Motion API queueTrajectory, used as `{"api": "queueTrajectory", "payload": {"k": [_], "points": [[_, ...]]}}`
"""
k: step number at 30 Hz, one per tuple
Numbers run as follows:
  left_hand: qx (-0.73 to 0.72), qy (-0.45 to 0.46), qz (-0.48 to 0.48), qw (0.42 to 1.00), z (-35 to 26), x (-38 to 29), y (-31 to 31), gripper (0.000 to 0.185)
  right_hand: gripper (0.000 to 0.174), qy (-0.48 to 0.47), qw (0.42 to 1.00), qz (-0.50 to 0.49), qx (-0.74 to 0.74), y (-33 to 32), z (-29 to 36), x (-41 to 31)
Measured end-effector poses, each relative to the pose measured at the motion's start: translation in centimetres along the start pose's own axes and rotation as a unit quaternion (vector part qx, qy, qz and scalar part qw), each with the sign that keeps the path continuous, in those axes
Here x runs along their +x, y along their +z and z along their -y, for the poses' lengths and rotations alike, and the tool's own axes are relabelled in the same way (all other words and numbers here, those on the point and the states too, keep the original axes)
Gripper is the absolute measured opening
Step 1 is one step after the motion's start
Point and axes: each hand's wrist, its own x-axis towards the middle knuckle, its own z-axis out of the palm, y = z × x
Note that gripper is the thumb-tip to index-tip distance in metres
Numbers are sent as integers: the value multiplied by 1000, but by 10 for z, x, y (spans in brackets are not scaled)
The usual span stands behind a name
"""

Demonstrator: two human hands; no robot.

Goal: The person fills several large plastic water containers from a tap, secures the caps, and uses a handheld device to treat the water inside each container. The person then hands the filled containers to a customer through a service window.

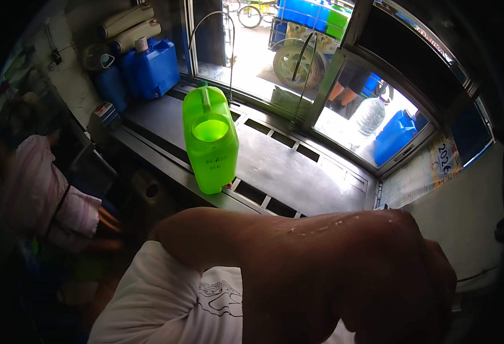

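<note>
My left arm comes out of a white sleeve and crosses low in the view. My left hand [364,266] looms large and dark near the camera, its back towards me; the fingers curl out of sight, so any hold is hidden. Beyond the forearm, apart from it, a bright green plastic water jug [213,159] stands upright at the near edge of a stainless steel counter [295,167]. Its wide round mouth is uncovered, its handle is on top, and its side bears handwriting. A small red part shows at its base. My right hand is out of view.
Blue water jugs [157,69] stand at the counter's far left end. Thin curved metal spouts [233,51] rise along the window side. Another person [50,189] in a striped garment is at left. Outside the window are a clear bottle [369,114], a blue jug [394,137] and a loaded cart.
</note>
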Motion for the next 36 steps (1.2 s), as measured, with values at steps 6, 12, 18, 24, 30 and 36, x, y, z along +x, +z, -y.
{"api": "queueTrajectory", "payload": {"k": [6,12,18,24,30,36], "points": [[-13,-7,6,1000,0,2,-3,43,20,-4,1000,-5,-2,7,-5,4],[-33,-13,20,999,13,7,2,41,19,-4,1000,-15,-9,12,-11,8],[-34,-21,27,999,23,9,1,40,19,2,1000,6,4,-6,5,-1],[-38,-18,35,998,14,12,4,39,19,-5,1000,-12,20,-3,-3,-2],[-42,-35,44,998,15,14,1,37,18,-12,1000,-15,16,-3,-16,3],[48,-125,-81,988,-4,-36,-47,36,21,-26,1000,-2,14,19,-4,9]]}}
